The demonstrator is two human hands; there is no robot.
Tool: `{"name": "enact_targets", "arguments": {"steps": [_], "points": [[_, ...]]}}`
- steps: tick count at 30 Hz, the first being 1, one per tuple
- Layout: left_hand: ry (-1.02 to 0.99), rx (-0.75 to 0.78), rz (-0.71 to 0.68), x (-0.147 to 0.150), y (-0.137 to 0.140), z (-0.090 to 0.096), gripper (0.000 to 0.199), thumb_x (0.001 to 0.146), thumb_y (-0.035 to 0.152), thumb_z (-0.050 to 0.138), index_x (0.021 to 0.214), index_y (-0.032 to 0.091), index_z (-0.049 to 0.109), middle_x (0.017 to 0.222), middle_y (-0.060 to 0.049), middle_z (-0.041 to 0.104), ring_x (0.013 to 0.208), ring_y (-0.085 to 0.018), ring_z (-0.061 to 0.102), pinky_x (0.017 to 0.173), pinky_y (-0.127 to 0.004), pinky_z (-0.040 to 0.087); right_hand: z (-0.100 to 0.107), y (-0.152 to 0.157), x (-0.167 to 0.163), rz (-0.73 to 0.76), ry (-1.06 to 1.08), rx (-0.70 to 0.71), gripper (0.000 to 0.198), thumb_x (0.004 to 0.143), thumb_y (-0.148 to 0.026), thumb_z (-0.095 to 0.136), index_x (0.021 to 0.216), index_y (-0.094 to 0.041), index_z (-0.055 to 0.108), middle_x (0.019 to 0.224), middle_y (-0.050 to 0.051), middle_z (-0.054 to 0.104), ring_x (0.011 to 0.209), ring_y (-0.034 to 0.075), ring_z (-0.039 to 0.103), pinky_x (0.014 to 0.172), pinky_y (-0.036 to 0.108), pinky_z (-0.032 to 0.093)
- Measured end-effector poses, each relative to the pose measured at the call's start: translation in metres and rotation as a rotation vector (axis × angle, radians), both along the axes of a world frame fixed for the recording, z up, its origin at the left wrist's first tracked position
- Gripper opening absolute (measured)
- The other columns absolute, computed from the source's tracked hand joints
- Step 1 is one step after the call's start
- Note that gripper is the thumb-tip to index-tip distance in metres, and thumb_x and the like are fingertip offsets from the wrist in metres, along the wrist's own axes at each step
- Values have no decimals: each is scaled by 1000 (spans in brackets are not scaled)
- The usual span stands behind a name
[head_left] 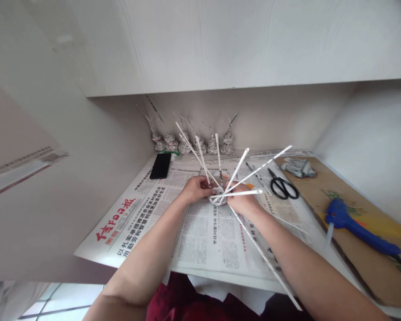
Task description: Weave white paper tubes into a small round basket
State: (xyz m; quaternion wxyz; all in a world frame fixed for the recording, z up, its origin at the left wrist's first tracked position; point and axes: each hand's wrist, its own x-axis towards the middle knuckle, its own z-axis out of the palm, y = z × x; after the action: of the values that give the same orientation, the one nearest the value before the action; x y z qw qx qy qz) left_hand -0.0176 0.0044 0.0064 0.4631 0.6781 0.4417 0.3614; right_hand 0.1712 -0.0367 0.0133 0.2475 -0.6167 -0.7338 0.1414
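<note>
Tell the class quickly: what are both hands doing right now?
Left hand: closed on the left side of the woven paper piece.
Right hand: seems closed on its right side, grip partly hidden.

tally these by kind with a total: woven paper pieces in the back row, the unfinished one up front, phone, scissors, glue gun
Back-row woven pieces: 6
Unfinished woven piece: 1
Phone: 1
Scissors: 1
Glue gun: 1
Total: 10

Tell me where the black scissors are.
In the head view, the scissors lie right of centre, between the right hand and the brown cardboard, just below and left of the crumpled paper.
</note>
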Motion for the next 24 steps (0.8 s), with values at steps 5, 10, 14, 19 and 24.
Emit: {"name": "enact_targets", "arguments": {"steps": [5,10,14,19,24], "points": [[127,98,133,4,-4,1,22,61,30,74,76,13,71,71,-4,69,64,-15,60,59,-23,45,2,-1,-1,7,-76,78,19,80,-18,51,91,-22,66,88,5,70,83,19,63,70,25,42],[167,94,191,7,-7,6,21,58,23,75,77,14,73,69,-3,68,62,-15,59,57,-23,43,0,0,-3,17,-63,85,20,81,-17,52,92,-22,68,92,5,71,88,19,64,76,24,43],[167,134,208,10,-7,5,31,59,22,74,89,15,73,68,-1,66,60,-12,55,56,-21,40,1,1,-3,28,-24,83,21,82,-17,51,93,-22,69,91,4,72,86,18,65,76,24,44],[213,171,198,12,-7,0,23,64,21,69,85,14,74,61,1,60,54,-10,47,53,-21,35,-1,1,-3,44,27,65,21,80,-16,53,90,-22,70,90,4,71,84,17,64,75,24,44],[235,221,173,13,-5,-4,22,65,21,68,85,15,74,66,0,64,59,-11,51,57,-21,37,-3,2,-3,36,49,35,21,78,-14,52,85,-22,70,86,2,71,81,17,63,74,23,44]]}}
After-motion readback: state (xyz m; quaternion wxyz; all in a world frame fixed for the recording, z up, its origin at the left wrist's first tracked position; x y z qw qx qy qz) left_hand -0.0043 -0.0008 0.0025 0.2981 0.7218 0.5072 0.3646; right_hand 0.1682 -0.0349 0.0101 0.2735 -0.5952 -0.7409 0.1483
